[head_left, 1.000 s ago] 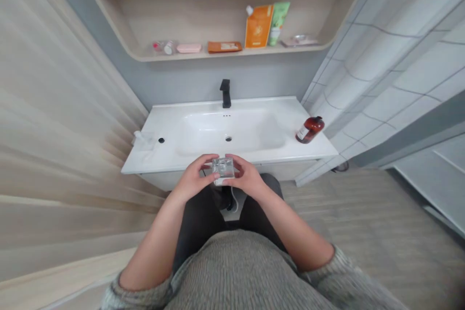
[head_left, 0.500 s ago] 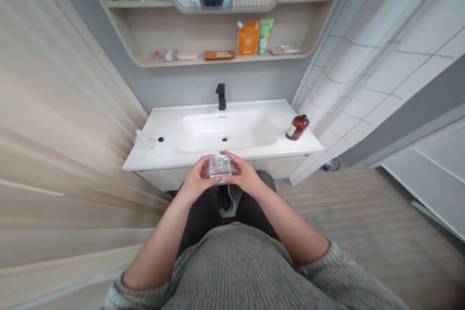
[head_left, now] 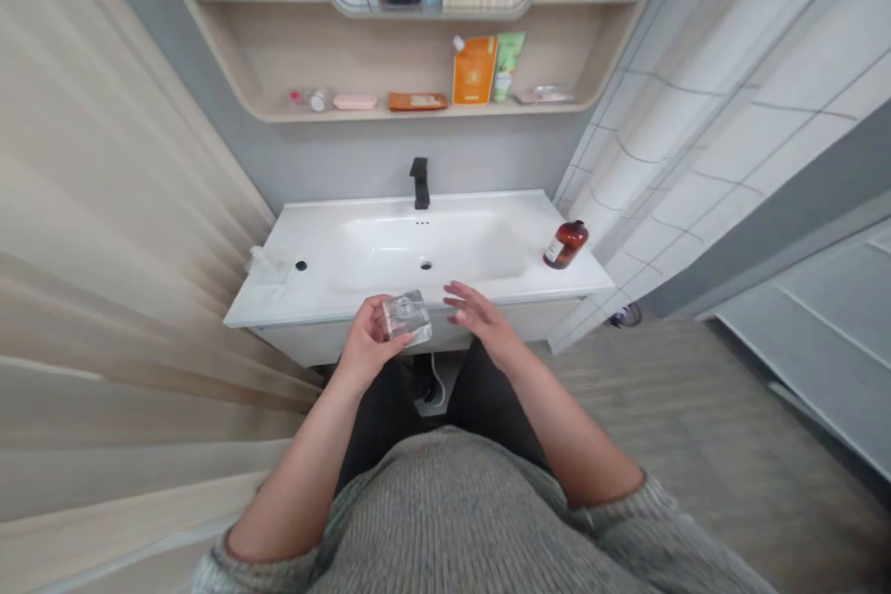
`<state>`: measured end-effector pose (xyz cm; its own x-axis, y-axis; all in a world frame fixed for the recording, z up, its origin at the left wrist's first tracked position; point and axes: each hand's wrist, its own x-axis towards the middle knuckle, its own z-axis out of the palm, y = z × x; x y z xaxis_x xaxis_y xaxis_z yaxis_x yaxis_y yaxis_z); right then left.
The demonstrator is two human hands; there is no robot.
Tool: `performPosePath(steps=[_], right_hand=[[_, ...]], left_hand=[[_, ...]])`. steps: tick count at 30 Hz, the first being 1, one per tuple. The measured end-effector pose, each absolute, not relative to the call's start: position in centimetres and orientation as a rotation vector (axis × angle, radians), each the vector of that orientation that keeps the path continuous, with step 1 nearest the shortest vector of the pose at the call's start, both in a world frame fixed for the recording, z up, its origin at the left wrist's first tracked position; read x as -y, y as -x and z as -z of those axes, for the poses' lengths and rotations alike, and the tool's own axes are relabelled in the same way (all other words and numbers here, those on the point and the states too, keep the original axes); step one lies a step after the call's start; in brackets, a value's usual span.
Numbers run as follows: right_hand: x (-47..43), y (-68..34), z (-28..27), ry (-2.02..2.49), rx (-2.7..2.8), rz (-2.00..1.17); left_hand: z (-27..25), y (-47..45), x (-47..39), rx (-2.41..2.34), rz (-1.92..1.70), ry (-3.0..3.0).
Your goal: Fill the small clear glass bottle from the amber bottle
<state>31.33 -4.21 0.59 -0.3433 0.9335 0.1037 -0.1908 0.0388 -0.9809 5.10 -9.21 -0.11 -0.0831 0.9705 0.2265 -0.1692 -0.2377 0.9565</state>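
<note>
My left hand [head_left: 368, 340] grips a clear, square glass-like block or container [head_left: 407, 316] by its left side, just in front of the sink's front edge. Whether it is hollow I cannot tell. To its right, my right hand [head_left: 482, 319] is apart from it, fingers spread and nothing in them. Beyond both hands lies the white sink basin [head_left: 376, 264] with a black faucet [head_left: 420, 184] behind it. A brown bottle [head_left: 566, 245] with a black cap lies tilted or on its side on the right of the counter.
A small black round piece [head_left: 302, 265] and a clear, crumpled-looking item [head_left: 267, 265] sit on the counter's left. Above hangs a shelf [head_left: 487, 112] with an orange pouch [head_left: 475, 71], a green tube [head_left: 508, 67] and a pink case [head_left: 355, 101]. A curtain [head_left: 125, 204] borders the left.
My right hand has let go of the clear block and moved right, its fingers opening. My left hand keeps the block, now slightly turned and a little farther left.
</note>
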Motion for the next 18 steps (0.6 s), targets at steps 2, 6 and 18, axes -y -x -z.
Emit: performPosePath(steps=[2, 6, 18], right_hand=[[2.3, -33.7, 0.2, 0.986, 1.247, -1.254], [-2.3, -39.4, 2.1, 1.293, 1.070, -0.582], [-14.0, -51.9, 7.8, 1.657, 1.014, -0.155]], left_hand=[[0.2, -4.2, 9.2, -1.028, -1.507, -1.199], [0.6, -2.4, 8.8, -1.075, -1.538, -1.181], [1.5, 0.8, 6.3, -1.223, -1.619, -1.085]])
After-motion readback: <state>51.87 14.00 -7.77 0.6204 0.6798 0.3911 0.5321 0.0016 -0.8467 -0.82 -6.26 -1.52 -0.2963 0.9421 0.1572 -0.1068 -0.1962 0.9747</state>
